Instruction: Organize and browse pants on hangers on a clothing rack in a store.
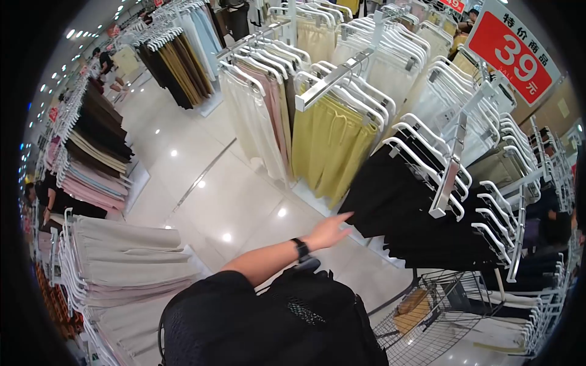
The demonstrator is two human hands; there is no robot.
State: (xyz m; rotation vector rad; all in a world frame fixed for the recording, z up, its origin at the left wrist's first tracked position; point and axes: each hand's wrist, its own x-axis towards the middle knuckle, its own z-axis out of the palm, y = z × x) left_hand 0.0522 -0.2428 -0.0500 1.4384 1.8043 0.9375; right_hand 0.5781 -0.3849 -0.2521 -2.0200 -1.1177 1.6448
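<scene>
My left hand (328,232) reaches out to the right with its fingers stretched and apart, holding nothing. A dark watch (301,249) is on that wrist. The fingertips are right at the hem of black trousers (397,189), which hang in a row on white hangers (421,155) from a metal rail arm (450,171). Beyond them hang yellow-green drawstring trousers (332,143). A black garment or bag (274,323) fills the lower middle of the view. My right hand is out of view.
A wire shopping cart (421,348) with a brown item (412,311) stands at the lower right. Beige trousers (122,250) hang at the left. Tiled floor (226,195) runs between the racks. A red price sign (513,52) is at the upper right. A person (106,66) stands farther off.
</scene>
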